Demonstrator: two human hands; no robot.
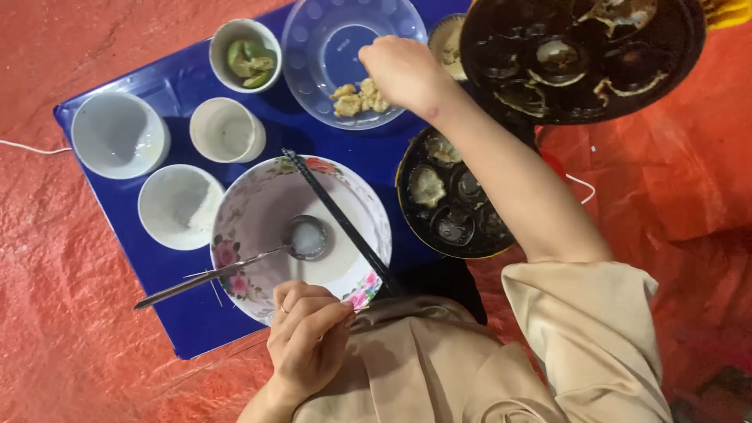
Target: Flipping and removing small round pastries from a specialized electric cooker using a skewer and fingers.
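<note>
Cakes (359, 98): about 4 already sit in the clear bowl (352, 59), several remain in the pan (448, 205). Your right hand (403, 69) pinches one there; left hand (307, 337) curls closed, gripping nothing, at the floral bowl (258, 207).

A red tarp (94, 47) is covering the floor, creasing and catching soft light from above. A low blue counter (168, 78) is sitting on it. A thin white cord (35, 149) is trailing across the tarp at the left.
</note>
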